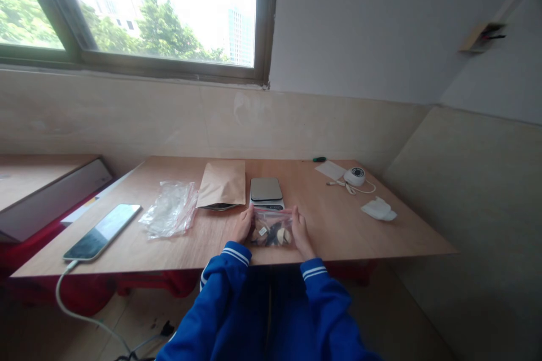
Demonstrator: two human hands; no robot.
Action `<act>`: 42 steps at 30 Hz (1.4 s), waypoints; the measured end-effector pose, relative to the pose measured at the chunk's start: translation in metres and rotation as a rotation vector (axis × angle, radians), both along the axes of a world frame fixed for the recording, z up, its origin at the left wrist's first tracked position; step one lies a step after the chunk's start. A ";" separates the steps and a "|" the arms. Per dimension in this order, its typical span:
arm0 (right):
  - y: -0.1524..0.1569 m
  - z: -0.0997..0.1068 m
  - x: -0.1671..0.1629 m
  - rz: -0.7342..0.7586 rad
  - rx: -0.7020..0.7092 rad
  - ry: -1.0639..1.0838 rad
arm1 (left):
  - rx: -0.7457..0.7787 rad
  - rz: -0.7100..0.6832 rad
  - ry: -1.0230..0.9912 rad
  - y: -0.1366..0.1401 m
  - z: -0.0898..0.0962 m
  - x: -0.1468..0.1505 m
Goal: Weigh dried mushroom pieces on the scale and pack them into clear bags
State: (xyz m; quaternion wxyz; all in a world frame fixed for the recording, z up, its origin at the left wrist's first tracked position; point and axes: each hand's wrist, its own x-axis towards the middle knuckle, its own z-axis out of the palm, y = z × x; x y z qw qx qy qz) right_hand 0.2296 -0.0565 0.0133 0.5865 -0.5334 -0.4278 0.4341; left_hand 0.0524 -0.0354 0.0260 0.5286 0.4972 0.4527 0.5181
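Note:
A clear zip-lock bag point(271, 231) with a reddish seal strip is stretched between my two hands at the table's front edge. Inside it lie light and dark pieces and a small white label; I cannot make out their kind. My left hand point(242, 225) grips the bag's upper left corner, and my right hand point(300, 231) pinches the upper right corner. Just beyond the bag sits a small digital scale point(266, 189) with a flat metal plate, its front panel partly covered by the bag. Left of the scale lies a brown kraft paper pouch point(222, 183), its mouth slightly open towards me.
Several empty clear bags point(169, 211) lie left of the pouch. A phone point(104, 232) with a white cable point(63, 299) rests at the table's left. To the right are a white dome camera point(354, 176), a crumpled white wrapper point(379, 210) and a green-handled screwdriver point(319, 159).

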 end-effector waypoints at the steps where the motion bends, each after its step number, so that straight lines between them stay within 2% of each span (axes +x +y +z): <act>1: -0.001 0.002 0.004 0.002 -0.011 -0.003 | -0.007 0.004 -0.021 0.001 -0.001 0.000; 4: -0.002 0.010 0.027 -0.019 -0.031 -0.015 | -0.001 -0.036 -0.067 0.005 -0.003 -0.002; 9: 0.006 0.018 0.095 -0.099 -0.042 -0.145 | 0.019 -0.082 -0.083 0.009 -0.003 -0.007; 11: 0.007 0.017 0.120 -0.167 -0.012 -0.349 | 0.019 -0.079 -0.093 0.009 -0.002 -0.008; 14: -0.002 0.009 0.137 -0.402 0.082 -0.800 | 0.019 -0.083 -0.099 0.008 -0.001 -0.007; 17: -0.020 -0.005 0.120 -0.559 0.083 -1.149 | 0.027 -0.095 -0.090 0.009 -0.002 -0.007; 22: -0.056 -0.028 0.057 -0.471 0.026 -1.395 | 0.034 -0.097 -0.073 0.010 -0.005 -0.007; 25: -0.061 -0.030 0.043 -0.437 -0.031 -1.433 | 0.033 -0.097 -0.068 0.011 -0.007 -0.007; 28: -0.045 -0.023 0.055 -0.314 -0.049 -1.436 | 0.034 -0.100 -0.064 0.012 -0.008 -0.007; 31: -0.011 -0.008 0.074 -0.168 -0.081 -1.432 | 0.032 -0.086 -0.079 0.013 -0.008 -0.008; 33: 0.015 0.002 0.082 -0.128 -0.133 -1.413 | 0.039 -0.040 -0.099 0.014 -0.009 -0.008; 35: 0.036 0.008 0.083 -0.152 -0.156 -1.388 | 0.056 0.032 -0.119 0.015 -0.010 -0.009; 39: 0.049 0.000 0.070 -0.382 -0.093 -1.361 | 0.073 0.212 -0.147 0.017 -0.014 -0.013; 42: 0.043 -0.018 0.064 -0.340 -0.010 -1.349 | 0.066 0.325 -0.164 0.022 -0.019 -0.016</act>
